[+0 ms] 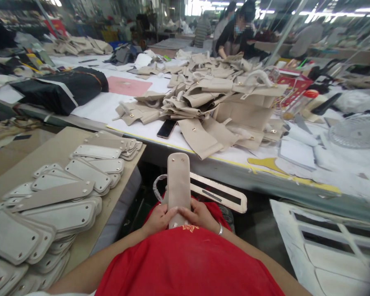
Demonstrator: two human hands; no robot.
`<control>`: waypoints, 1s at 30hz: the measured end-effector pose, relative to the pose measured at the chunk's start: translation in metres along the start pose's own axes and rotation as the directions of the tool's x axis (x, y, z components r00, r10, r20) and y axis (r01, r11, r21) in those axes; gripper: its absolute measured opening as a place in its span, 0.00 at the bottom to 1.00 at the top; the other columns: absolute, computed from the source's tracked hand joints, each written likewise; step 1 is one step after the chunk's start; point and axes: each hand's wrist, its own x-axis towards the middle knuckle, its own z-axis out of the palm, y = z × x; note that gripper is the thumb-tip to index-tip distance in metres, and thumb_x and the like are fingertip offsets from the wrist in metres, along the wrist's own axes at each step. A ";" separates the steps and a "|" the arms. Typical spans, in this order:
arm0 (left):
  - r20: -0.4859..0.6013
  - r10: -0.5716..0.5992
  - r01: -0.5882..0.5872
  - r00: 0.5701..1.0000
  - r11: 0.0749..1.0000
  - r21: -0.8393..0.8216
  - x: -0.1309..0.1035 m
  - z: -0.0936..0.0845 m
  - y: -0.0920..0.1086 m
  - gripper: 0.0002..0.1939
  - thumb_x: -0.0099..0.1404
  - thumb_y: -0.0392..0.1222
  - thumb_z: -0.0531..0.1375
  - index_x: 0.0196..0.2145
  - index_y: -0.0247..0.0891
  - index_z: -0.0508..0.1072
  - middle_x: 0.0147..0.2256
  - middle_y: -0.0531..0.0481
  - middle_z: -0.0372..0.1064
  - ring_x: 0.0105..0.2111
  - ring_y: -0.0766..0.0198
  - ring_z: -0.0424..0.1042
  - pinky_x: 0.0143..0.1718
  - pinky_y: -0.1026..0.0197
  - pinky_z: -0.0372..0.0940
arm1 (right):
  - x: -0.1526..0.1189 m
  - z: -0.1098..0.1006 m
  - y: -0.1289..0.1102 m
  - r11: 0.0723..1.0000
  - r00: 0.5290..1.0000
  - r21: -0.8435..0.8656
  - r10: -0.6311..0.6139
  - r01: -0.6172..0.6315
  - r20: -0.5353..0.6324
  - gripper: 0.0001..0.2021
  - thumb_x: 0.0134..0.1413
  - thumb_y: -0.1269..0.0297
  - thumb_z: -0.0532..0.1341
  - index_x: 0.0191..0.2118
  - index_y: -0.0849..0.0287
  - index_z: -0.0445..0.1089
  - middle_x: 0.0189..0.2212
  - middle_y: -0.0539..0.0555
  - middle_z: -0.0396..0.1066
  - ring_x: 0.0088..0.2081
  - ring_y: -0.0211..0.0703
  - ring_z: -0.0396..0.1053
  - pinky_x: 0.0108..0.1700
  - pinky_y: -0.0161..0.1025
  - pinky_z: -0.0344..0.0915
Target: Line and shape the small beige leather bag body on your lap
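A long beige strap piece [179, 181] with rounded corners and two small metal studs at its top end stands upright above my lap. My left hand [159, 217] grips its lower left edge, thumb on its face. On the lower right edge my right hand [201, 214], with a bracelet at the wrist, holds the same piece, the two thumbs nearly meeting. Behind it a pale slotted frame [217, 192] sticks out to the right, and a wrapped loop handle [158, 187] shows on the left. The fingers behind the piece are hidden.
Stacked beige pieces [77, 213] lie on a board [117, 197] at left. Beige bag parts [203, 94], a phone [166, 128] and a black bundle [61, 88] lie on the table [95, 107]. A fan [357, 131] is at right. A masked person [234, 37] works across.
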 end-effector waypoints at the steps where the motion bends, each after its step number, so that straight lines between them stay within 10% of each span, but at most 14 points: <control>1: 0.013 0.002 -0.001 1.000 1.000 -0.028 0.001 -0.001 0.002 0.24 0.60 0.58 0.52 0.30 0.29 0.71 0.28 0.45 0.69 0.26 0.63 0.67 0.25 0.64 0.61 | 0.002 -0.002 -0.002 0.999 1.000 -0.035 -0.011 0.011 -0.014 0.20 0.51 0.50 0.57 0.40 0.63 0.68 0.33 0.54 0.69 0.32 0.41 0.64 0.32 0.34 0.61; 9: 0.167 0.033 -0.031 0.985 0.999 -0.016 0.003 -0.013 0.016 0.23 0.60 0.55 0.54 0.36 0.30 0.73 0.33 0.44 0.73 0.34 0.57 0.71 0.33 0.61 0.66 | 0.045 -0.018 -0.031 0.995 0.993 0.100 0.000 0.011 -0.114 0.22 0.51 0.45 0.54 0.31 0.63 0.66 0.26 0.52 0.66 0.26 0.35 0.60 0.26 0.32 0.58; 14: -0.036 0.093 -0.095 0.995 0.993 -0.064 0.028 -0.026 0.033 0.26 0.60 0.56 0.54 0.44 0.30 0.70 0.38 0.42 0.72 0.37 0.56 0.71 0.35 0.60 0.67 | 0.046 -0.014 -0.040 0.924 1.000 0.383 0.011 -0.017 0.018 0.22 0.47 0.45 0.59 0.32 0.63 0.65 0.24 0.50 0.66 0.23 0.34 0.60 0.25 0.32 0.59; 30: -0.041 0.165 -0.168 0.985 0.980 -0.106 0.045 -0.031 0.064 0.20 0.60 0.54 0.55 0.33 0.31 0.69 0.28 0.46 0.70 0.25 0.64 0.67 0.24 0.64 0.63 | 0.074 -0.026 -0.063 0.970 0.982 0.242 0.055 -0.010 -0.182 0.26 0.47 0.40 0.55 0.24 0.64 0.63 0.18 0.51 0.62 0.19 0.32 0.56 0.20 0.32 0.56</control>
